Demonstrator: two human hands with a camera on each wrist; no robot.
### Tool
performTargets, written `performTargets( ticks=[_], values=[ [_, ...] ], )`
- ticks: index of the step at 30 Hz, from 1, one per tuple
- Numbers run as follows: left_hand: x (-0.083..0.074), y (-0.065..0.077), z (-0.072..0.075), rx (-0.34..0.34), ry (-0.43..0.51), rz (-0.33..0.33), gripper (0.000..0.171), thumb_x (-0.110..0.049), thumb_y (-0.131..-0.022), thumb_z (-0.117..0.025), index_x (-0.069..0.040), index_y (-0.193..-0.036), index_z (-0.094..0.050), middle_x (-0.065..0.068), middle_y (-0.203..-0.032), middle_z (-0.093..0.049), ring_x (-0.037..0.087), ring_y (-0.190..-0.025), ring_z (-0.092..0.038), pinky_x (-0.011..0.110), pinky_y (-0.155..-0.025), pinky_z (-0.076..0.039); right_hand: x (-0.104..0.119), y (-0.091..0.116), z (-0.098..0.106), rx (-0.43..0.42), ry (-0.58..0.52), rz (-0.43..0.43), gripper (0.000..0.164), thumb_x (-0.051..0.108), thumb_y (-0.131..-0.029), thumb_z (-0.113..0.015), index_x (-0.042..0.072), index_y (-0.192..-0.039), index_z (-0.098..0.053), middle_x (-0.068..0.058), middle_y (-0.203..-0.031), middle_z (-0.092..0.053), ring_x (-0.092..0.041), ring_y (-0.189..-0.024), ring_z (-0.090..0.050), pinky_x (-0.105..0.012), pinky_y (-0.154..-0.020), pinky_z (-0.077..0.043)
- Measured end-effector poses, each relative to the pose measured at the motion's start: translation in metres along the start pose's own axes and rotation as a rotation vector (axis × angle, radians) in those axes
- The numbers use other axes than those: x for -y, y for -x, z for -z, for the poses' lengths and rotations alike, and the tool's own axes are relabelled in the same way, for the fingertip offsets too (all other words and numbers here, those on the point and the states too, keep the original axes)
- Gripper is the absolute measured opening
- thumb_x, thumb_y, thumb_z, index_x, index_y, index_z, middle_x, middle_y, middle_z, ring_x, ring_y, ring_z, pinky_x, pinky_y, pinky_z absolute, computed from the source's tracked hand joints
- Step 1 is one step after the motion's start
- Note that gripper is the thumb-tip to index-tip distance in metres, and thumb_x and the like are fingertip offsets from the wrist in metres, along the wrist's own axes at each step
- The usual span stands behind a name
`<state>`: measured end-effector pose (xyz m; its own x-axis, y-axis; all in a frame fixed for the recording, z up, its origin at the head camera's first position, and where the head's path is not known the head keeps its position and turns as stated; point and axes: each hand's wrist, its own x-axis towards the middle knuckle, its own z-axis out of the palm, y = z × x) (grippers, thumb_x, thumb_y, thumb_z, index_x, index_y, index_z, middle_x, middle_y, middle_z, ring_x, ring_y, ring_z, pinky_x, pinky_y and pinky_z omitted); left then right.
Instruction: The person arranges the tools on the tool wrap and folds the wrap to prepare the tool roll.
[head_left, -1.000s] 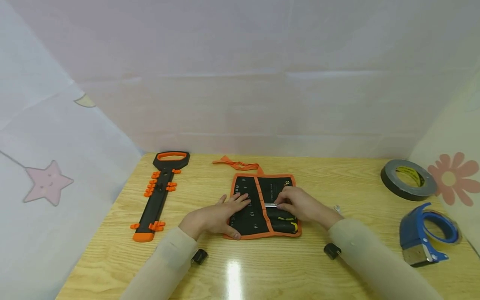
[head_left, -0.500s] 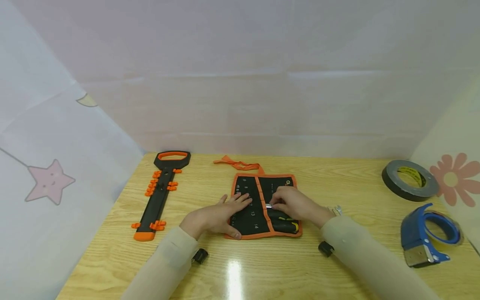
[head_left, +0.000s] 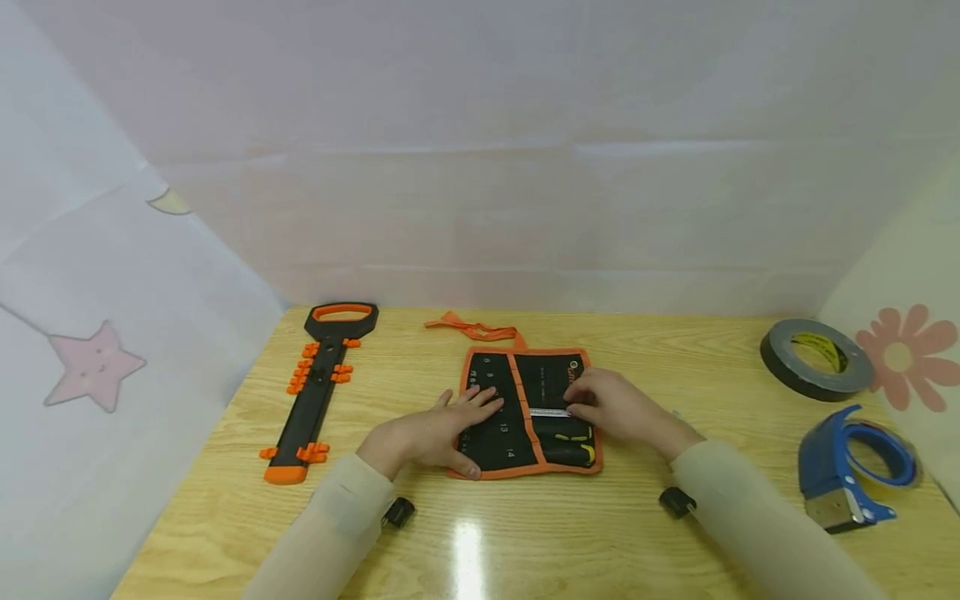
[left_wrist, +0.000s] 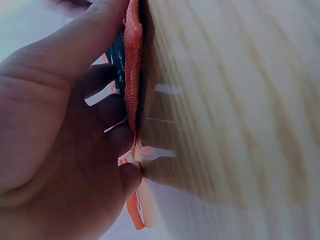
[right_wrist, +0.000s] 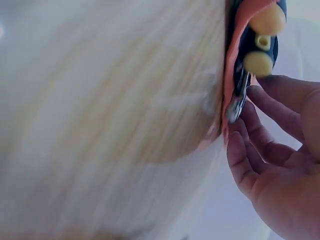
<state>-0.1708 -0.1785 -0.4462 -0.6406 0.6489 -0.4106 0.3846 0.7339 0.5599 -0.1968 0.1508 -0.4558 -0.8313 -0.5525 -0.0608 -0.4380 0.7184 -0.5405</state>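
Orange-edged black fabric pouch [head_left: 487,454] is lying under the spread left hand [head_left: 427,435], and the right hand [head_left: 615,406], pinching or not I can't tell, is resting at a slim silver metal tool [head_left: 549,412] that crooked pushing could be jamming.

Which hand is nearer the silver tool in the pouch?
Right. The right hand is at the right end of the silver tool; the left hand rests on the pouch's numbered side, across the orange strip.

Tape roll [head_left: 813,382] behind blue dispenser [head_left: 823,460]
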Motion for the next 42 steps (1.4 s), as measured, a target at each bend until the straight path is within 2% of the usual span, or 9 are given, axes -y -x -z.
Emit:
performTargets(
  ticks=[6,10,15,25,33,42],
  values=[
    [0.0,0.002,0.0,-0.005,0.013,-0.004,0.112,-0.035,-0.091,-0.087,-0.025,-0.176,-0.015,-0.002,-0.184,0.002,0.027,-0.171,0.008,0.061,-0.136,0.007,-0.012,0.019,0.005,-0.034,0.007,-0.052,0.016,0.016,-0.1,-0.077,0.005,-0.112,-0.081,0.0,-0.095,-0.07,-0.01,-0.084,-0.059,-0.03,-0.074,-0.053],
    [0.0,0.002,0.0,-0.008,0.019,-0.009,0.112,-0.034,-0.091,-0.087,-0.024,-0.176,-0.016,0.0,-0.184,0.002,0.029,-0.171,0.007,0.062,-0.136,0.007,-0.012,0.025,0.007,-0.015,0.0,-0.104,0.016,0.016,-0.1,-0.078,0.005,-0.111,-0.081,0.003,-0.091,-0.072,-0.008,-0.08,-0.058,-0.029,-0.071,-0.052],
    [-0.002,0.003,0.001,-0.006,0.02,-0.006,0.111,-0.033,-0.091,-0.087,-0.023,-0.176,-0.015,0.001,-0.184,0.003,0.029,-0.171,0.008,0.062,-0.136,0.007,-0.01,0.025,0.007,0.019,0.002,-0.123,0.015,0.014,-0.099,-0.079,0.004,-0.11,-0.079,0.004,-0.088,-0.072,-0.008,-0.078,-0.059,-0.028,-0.072,-0.053],
    [-0.001,0.002,0.001,-0.004,0.021,-0.001,0.112,-0.034,-0.091,-0.087,-0.025,-0.176,-0.014,-0.001,-0.184,0.004,0.028,-0.171,0.008,0.062,-0.136,0.007,-0.008,0.021,0.008,0.017,0.049,-0.079,0.012,0.012,-0.1,-0.077,0.002,-0.108,-0.077,0.004,-0.083,-0.067,-0.008,-0.074,-0.054,-0.027,-0.069,-0.049],
    [0.0,0.002,0.001,-0.002,0.015,-0.01,0.112,-0.034,-0.091,-0.087,-0.025,-0.176,-0.013,0.0,-0.184,0.004,0.028,-0.171,0.009,0.062,-0.136,0.007,-0.006,0.014,0.008,0.015,0.071,-0.011,0.013,0.013,-0.101,-0.077,0.002,-0.108,-0.077,0.003,-0.088,-0.071,-0.006,-0.078,-0.059,-0.031,-0.075,-0.055],
    [0.001,0.001,-0.001,-0.009,0.011,-0.008,0.11,-0.036,-0.091,-0.086,-0.026,-0.176,-0.016,-0.001,-0.184,0.004,0.029,-0.171,0.008,0.064,-0.135,0.005,-0.005,0.002,0.005,0.045,0.051,0.03,0.014,0.013,-0.101,-0.076,0.002,-0.109,-0.078,-0.001,-0.094,-0.076,-0.005,-0.081,-0.064,-0.032,-0.077,-0.058]
  ],
)
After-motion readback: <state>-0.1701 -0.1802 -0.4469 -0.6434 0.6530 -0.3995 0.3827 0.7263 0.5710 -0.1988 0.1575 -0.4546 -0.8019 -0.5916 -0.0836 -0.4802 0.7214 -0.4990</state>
